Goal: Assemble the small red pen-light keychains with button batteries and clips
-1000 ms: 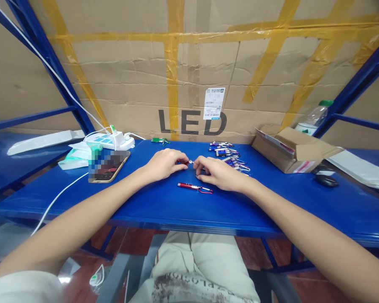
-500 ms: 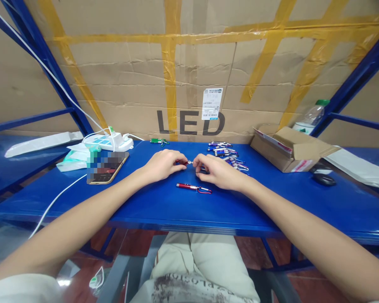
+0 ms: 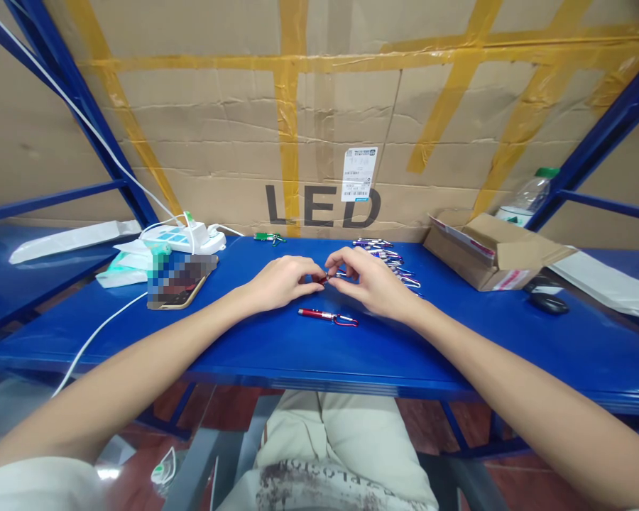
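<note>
Red penlight [image 3: 319,277] seemingly pinched by both hands

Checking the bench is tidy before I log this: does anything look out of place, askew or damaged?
Mostly orderly. One green keychain flashlight lies alone by the cardboard wall, apart from the pile of flashlights. A red flashlight lies loose near the left hand and right hand, which pinch another small one. No damage visible.

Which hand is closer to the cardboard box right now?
Right. The right hand is mid-table, with the small flashlight pile between it and the cardboard box; the left hand is farther left, past the right hand.
</note>
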A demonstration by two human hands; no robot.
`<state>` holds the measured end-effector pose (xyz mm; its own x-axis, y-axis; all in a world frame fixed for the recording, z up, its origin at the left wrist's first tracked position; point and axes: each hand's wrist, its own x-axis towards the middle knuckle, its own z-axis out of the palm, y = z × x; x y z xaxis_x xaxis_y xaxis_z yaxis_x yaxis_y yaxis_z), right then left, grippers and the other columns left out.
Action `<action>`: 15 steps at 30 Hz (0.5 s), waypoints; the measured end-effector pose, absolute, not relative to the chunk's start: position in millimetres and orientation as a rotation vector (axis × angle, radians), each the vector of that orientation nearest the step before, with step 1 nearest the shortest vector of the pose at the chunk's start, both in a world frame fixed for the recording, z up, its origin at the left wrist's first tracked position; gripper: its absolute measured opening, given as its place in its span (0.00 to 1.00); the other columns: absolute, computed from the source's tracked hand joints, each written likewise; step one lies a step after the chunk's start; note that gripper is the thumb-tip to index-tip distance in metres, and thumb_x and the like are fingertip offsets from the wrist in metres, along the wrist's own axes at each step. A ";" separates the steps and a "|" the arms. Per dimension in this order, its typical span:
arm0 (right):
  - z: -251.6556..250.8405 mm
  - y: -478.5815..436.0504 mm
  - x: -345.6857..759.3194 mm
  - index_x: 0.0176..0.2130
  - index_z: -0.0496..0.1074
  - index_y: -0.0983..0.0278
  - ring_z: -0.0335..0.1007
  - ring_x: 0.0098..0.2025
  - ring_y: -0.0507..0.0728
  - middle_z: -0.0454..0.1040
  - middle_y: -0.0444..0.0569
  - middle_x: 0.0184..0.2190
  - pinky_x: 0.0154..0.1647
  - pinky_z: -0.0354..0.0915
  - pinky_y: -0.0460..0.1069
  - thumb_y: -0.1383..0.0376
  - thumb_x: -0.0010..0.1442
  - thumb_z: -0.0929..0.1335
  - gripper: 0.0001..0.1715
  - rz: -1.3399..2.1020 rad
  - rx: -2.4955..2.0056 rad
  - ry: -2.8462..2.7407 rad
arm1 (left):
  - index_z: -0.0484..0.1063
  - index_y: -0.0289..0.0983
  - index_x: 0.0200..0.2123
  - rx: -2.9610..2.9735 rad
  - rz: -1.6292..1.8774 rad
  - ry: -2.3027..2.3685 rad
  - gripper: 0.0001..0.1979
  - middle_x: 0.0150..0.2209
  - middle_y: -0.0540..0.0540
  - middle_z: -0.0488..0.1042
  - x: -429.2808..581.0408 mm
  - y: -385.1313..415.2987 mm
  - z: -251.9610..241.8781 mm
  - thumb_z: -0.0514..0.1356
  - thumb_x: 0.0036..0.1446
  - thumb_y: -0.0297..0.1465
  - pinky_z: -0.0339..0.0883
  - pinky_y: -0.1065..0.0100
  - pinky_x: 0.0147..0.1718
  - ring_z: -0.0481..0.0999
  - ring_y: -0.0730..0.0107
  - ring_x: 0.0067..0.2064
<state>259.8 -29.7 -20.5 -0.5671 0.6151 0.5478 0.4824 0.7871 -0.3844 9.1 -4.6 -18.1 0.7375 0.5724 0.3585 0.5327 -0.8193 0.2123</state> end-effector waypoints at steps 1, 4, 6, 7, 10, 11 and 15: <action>-20.2 -29.5 260.1 0.49 0.72 0.58 0.73 0.49 0.62 0.81 0.49 0.48 0.49 0.66 0.54 0.67 0.70 0.69 0.08 0.242 -0.815 -2.289 | 0.82 0.40 0.49 2.840 0.636 0.905 0.08 0.48 0.44 0.83 8.9 -4.6 -17.9 0.65 0.71 0.34 0.70 0.62 0.49 0.83 0.59 0.47; -18.8 -29.8 260.9 0.49 0.72 0.58 0.73 0.50 0.63 0.81 0.51 0.48 0.50 0.66 0.55 0.66 0.71 0.69 0.06 0.216 -0.834 -2.311 | 0.82 0.41 0.50 2.851 0.624 0.913 0.09 0.47 0.44 0.83 8.5 -4.5 -17.3 0.65 0.72 0.35 0.71 0.62 0.49 0.82 0.58 0.47; -17.9 -30.4 261.3 0.49 0.73 0.57 0.73 0.50 0.64 0.81 0.51 0.48 0.51 0.66 0.56 0.65 0.72 0.69 0.06 0.195 -0.840 -2.324 | 0.82 0.41 0.50 2.856 0.618 0.917 0.09 0.47 0.44 0.83 8.3 -4.2 -17.1 0.64 0.72 0.35 0.71 0.61 0.49 0.82 0.58 0.47; -17.6 -30.8 261.4 0.49 0.73 0.57 0.73 0.50 0.64 0.81 0.51 0.48 0.51 0.66 0.56 0.65 0.72 0.69 0.06 0.187 -0.840 -2.327 | 0.82 0.41 0.51 2.858 0.618 0.916 0.09 0.47 0.44 0.83 8.1 -4.1 -17.0 0.64 0.72 0.35 0.71 0.61 0.49 0.82 0.58 0.47; -16.8 -31.7 261.3 0.48 0.72 0.58 0.73 0.49 0.63 0.81 0.51 0.48 0.50 0.66 0.56 0.64 0.72 0.68 0.05 0.172 -0.842 -2.316 | 0.82 0.41 0.51 2.854 0.635 0.911 0.10 0.48 0.43 0.83 7.3 -3.6 -17.0 0.63 0.73 0.35 0.72 0.61 0.49 0.83 0.58 0.47; -16.6 -31.8 261.1 0.48 0.72 0.58 0.74 0.49 0.63 0.81 0.51 0.48 0.50 0.65 0.56 0.65 0.72 0.68 0.04 0.166 -0.841 -2.306 | 0.82 0.41 0.51 2.849 0.643 0.907 0.10 0.48 0.43 0.83 7.0 -3.4 -17.1 0.62 0.73 0.35 0.72 0.61 0.50 0.83 0.58 0.47; -16.6 -30.1 261.5 0.47 0.72 0.58 0.74 0.47 0.63 0.81 0.51 0.48 0.50 0.65 0.56 0.66 0.74 0.66 0.05 0.114 -0.864 -2.249 | 0.81 0.41 0.53 2.827 0.662 0.915 0.11 0.52 0.43 0.84 6.9 -3.1 -17.3 0.61 0.75 0.35 0.72 0.61 0.53 0.83 0.58 0.50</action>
<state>261.5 -30.1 -16.6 -0.5215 0.6146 0.5919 0.5518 0.7720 -0.3154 6.9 -3.1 -17.3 0.7253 0.5782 0.3738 0.5358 -0.8149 0.2210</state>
